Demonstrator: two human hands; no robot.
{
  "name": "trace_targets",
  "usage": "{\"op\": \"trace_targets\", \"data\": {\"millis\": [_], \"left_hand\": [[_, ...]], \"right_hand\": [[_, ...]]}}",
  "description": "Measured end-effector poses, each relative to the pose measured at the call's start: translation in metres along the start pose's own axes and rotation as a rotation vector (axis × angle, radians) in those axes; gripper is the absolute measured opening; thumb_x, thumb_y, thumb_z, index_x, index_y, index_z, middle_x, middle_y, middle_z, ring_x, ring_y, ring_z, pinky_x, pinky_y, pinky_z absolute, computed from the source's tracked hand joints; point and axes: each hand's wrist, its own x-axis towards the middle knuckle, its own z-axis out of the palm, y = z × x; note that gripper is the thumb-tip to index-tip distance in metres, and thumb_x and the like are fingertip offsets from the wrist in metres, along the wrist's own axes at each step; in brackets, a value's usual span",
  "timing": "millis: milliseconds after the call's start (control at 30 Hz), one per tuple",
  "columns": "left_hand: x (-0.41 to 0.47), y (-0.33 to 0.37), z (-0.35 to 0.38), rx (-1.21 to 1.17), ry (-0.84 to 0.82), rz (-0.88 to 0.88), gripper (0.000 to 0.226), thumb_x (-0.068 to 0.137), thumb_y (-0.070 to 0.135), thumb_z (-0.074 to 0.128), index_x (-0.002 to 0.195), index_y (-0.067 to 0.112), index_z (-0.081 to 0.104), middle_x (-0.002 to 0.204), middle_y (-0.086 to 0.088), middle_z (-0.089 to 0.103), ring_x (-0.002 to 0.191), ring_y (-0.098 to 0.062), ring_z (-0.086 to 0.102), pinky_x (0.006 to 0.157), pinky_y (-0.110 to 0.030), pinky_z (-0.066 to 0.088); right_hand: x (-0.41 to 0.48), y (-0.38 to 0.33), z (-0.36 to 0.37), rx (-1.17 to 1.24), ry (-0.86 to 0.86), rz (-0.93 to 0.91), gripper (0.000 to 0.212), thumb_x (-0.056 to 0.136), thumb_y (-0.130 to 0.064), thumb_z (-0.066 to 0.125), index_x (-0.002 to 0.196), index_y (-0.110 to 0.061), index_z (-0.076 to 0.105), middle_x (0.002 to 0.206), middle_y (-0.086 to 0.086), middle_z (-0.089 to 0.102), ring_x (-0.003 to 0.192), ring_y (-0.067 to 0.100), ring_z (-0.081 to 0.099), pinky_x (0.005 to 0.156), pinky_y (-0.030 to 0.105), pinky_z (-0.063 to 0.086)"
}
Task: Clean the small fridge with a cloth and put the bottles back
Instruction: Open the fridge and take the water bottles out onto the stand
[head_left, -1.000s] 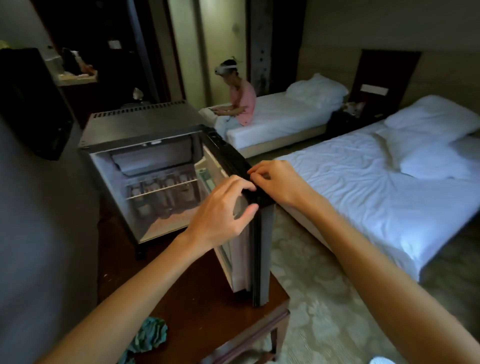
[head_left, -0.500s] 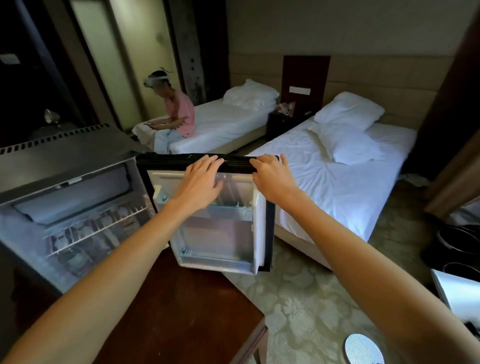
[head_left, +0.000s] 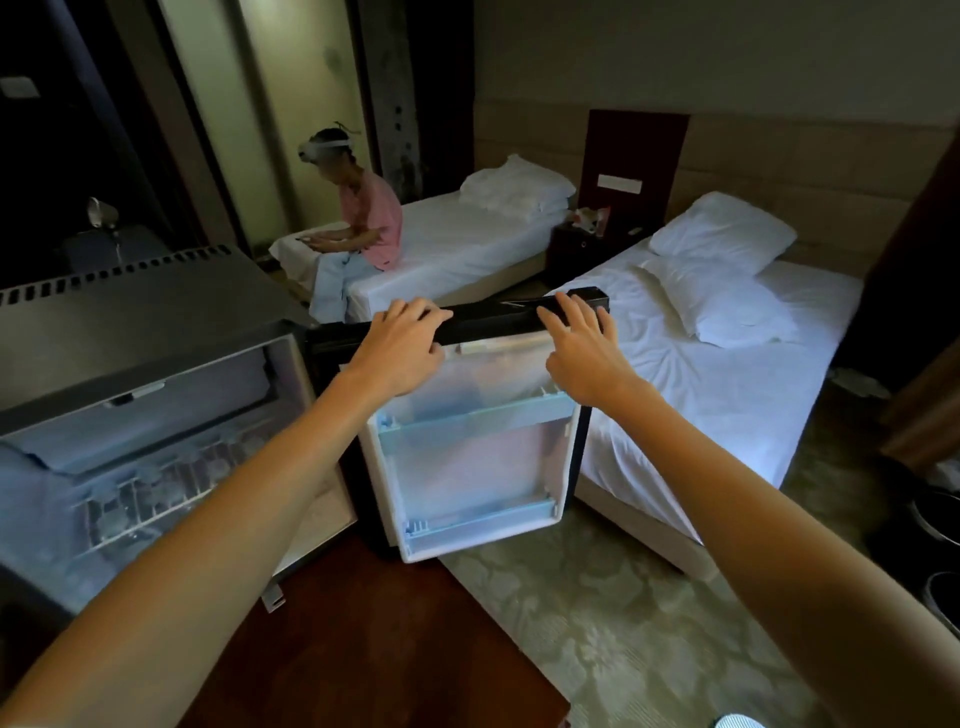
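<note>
A small grey fridge (head_left: 130, 322) stands on a dark wooden table (head_left: 374, 644), its inside showing a wire shelf (head_left: 156, 493). The fridge door (head_left: 478, 457) is swung wide, its white inner side with pale blue shelf rails facing me. My left hand (head_left: 400, 348) rests on the door's black top edge near the hinge, fingers laid over it. Near the outer corner of that edge is my right hand (head_left: 582, 348), fingers straight and spread. No cloth or bottles are in view.
Two white beds stand beyond the door, the near bed (head_left: 727, 374) close behind it. A person in a pink top (head_left: 363, 218) sits on the far bed. Patterned carpet (head_left: 597, 613) lies right of the table. Dark round bins (head_left: 935, 519) stand at the right edge.
The door has swung from nearly edge-on to wide open, with both hands staying on its top edge. My view has turned right, and the cloth on the table has left the frame.
</note>
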Motion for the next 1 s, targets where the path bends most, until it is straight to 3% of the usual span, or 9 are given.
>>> {"op": "trace_targets", "data": {"millis": [167,367,600,733,1000], "left_hand": [[-0.003,-0.027,-0.005,-0.008,0.018,-0.075,0.048,0.099,0.019,0.045,0.146,0.018,0.043,0.143,-0.006,0.044,0.128,-0.029,0.036,0.104,-0.044,0.033],[-0.036,-0.049,-0.015,-0.011,-0.002,-0.231,0.051,0.099,0.017,0.045,0.149,0.018,0.039,0.149,-0.006,0.043,0.137,-0.026,0.035,0.108,-0.043,0.028],[-0.085,-0.052,-0.009,-0.003,0.054,-0.293,0.057,0.098,0.013,0.048,0.153,0.017,0.031,0.163,0.001,0.021,0.150,-0.017,0.016,0.119,-0.044,0.021],[-0.112,-0.052,-0.008,-0.042,0.164,-0.411,0.055,0.096,0.011,0.050,0.149,0.018,0.038,0.157,-0.003,0.034,0.143,-0.024,0.031,0.110,-0.045,0.027],[-0.229,-0.094,0.025,-0.145,0.231,-0.733,0.049,0.093,0.005,0.056,0.141,0.012,0.049,0.137,-0.017,0.054,0.126,-0.034,0.050,0.104,-0.043,0.039]], "right_hand": [[0.027,-0.018,0.010,0.095,0.026,-0.081,0.063,0.094,-0.014,0.050,0.153,-0.011,0.029,0.157,0.013,0.025,0.146,0.028,0.022,0.121,0.049,0.006],[0.053,-0.014,0.013,0.150,-0.045,-0.087,0.069,0.093,-0.014,0.051,0.156,-0.012,0.022,0.162,0.011,0.018,0.150,0.025,0.013,0.122,0.048,0.005],[0.062,-0.022,0.021,0.338,-0.107,-0.125,0.069,0.096,-0.015,0.054,0.156,-0.008,0.019,0.165,0.012,0.010,0.152,0.029,0.004,0.122,0.048,0.015],[0.042,-0.046,0.023,0.435,0.001,-0.169,0.065,0.096,-0.012,0.052,0.154,-0.007,0.024,0.163,0.013,0.016,0.152,0.033,0.005,0.120,0.052,0.018],[-0.025,-0.166,0.064,0.595,0.104,-0.558,0.056,0.087,-0.007,0.055,0.141,-0.001,0.044,0.147,0.022,0.040,0.139,0.041,0.029,0.115,0.054,0.028]]}}
